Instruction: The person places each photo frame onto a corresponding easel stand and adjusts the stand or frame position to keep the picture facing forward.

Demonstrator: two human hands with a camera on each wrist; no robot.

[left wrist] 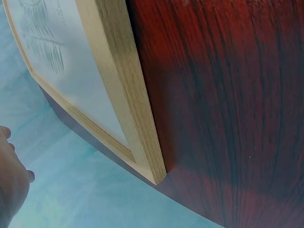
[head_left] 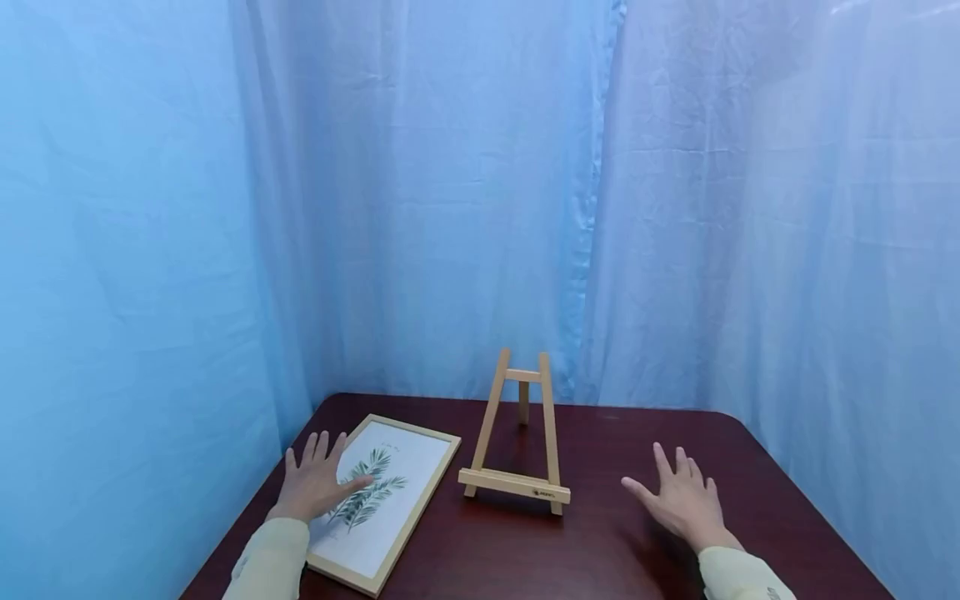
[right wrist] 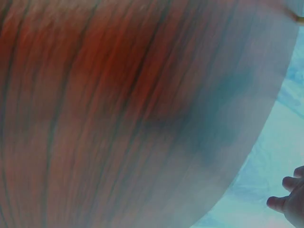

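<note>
A light wooden picture frame (head_left: 417,518) with a green leaf print lies flat on the left of the table. My left hand (head_left: 313,483), fingers spread, is over its left side; whether it touches the frame I cannot tell. In the left wrist view one corner of the picture frame (left wrist: 133,104) shows, with the hand (left wrist: 13,178) at the left edge. Right of the frame stands a small wooden easel (head_left: 516,482), upright. My right hand (head_left: 686,504) hovers over the table's right side with spread fingers, holding nothing. The right wrist view catches only some fingertips of that hand (right wrist: 290,197).
The dark red-brown wooden table (head_left: 600,542) has rounded far corners. Pale blue curtains (head_left: 450,208) hang behind it and along both sides. The easel's rear leg (head_left: 523,404) reaches back toward the far edge.
</note>
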